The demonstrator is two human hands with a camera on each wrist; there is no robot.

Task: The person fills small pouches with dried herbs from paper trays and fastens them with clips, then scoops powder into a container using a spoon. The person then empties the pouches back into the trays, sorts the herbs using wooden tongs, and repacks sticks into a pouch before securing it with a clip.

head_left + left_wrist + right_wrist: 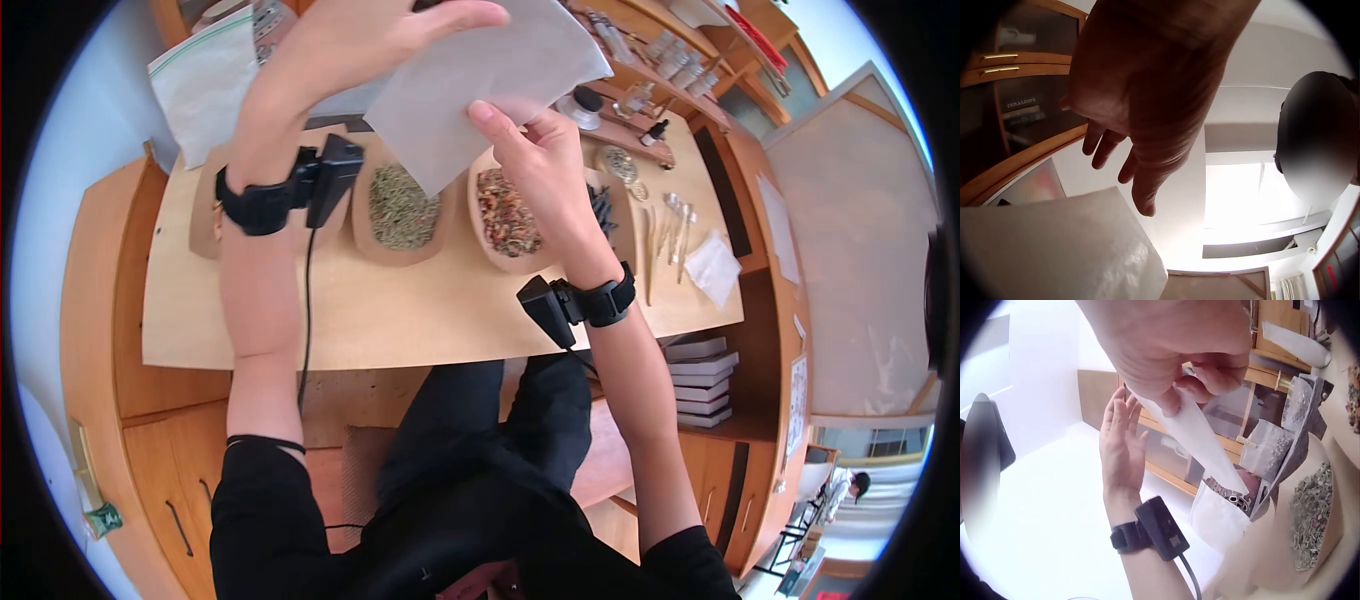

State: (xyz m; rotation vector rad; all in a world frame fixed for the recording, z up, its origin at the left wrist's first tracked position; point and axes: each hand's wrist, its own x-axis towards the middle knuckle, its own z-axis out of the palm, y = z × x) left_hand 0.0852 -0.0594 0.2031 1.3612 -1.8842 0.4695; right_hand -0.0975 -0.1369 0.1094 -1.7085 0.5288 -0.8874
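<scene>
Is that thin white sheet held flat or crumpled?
The sheet is held flat, its broad face showing in the head view while the right hand pinches an edge. Whether it is doubled, I cannot tell.

Head vw: L hand (350,45) cut off @ top; dk pcs (601,207) part. hid.

The right hand (1179,350) is pinching one white sheet (1191,434), the left hand (1124,447) is raised near it, and dried herbs (1312,515) lie in a tan tray (1317,455).
</scene>
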